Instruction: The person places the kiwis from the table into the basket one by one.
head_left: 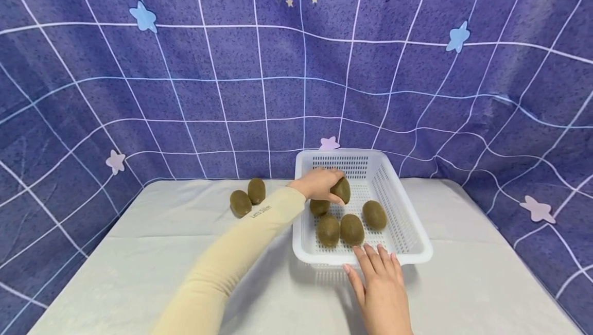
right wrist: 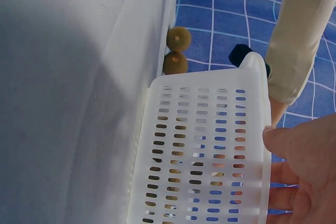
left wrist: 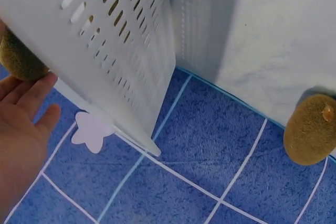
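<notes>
The left hand (head_left: 319, 184) grips a kiwi (head_left: 342, 191) over the white basket (head_left: 419, 245) — four loose kiwis (head_left: 352, 230) lie inside. The right hand (head_left: 383, 294), fingers extended, rests on the near rim. Two remaining kiwis (head_left: 241, 203) sit left, on the surface (head_left: 139, 273).

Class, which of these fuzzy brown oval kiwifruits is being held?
The kiwifruit in the person's bare left hand; it alone is gripped. The others lie in the white perforated plastic basket or on white cloth.
</notes>
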Motion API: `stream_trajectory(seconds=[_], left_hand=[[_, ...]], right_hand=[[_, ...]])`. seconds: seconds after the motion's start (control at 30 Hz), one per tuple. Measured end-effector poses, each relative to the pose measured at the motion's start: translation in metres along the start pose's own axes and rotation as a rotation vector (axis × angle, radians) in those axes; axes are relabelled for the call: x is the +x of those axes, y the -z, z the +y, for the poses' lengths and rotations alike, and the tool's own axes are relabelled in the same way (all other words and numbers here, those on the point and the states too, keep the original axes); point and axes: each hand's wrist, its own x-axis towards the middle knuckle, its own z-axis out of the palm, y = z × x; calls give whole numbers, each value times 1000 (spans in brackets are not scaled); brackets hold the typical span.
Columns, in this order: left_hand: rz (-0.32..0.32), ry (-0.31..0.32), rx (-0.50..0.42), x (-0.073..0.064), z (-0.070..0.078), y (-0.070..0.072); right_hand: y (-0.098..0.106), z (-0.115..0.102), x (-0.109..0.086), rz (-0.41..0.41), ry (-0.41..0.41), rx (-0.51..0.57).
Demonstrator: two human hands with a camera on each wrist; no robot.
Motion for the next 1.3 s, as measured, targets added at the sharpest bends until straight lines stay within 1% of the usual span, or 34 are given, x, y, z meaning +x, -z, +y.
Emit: stream_trajectory(seconds=[0.13,0.27,0.47,0.57,0.63,0.8,0.87,1.0,1.17,1.3], left_hand=[[-26,7,-11,2,2,-3],[-55,15,-2,2,3,-5],[-77,30,1,3,5,-8],[-90,39,-10,4,5,-11],[-88,38,-36,4,4,-11],[-33,31,-119,1,-1,-7],[-14,31,-137,-2,-3,-5],[20,19,-157,-11,-9,1],[98,-8,-176,-24,-17,8],[141,6,-194,-35,-27,12]], right_hand=[[0,0,0,-11,-5,4],[1,0,0,-20,-6,6],[0,-1,-1,-17,-1,3],[-1,-1,-1,-9,4,3],[-2,-1,-1,0,9,4],[-2,-1,-1,9,7,15],[-2,-1,-1,10,1,18],[-2,0,-1,29,8,20],[-2,0,0,49,18,23],[-2,1,0,44,14,27]])
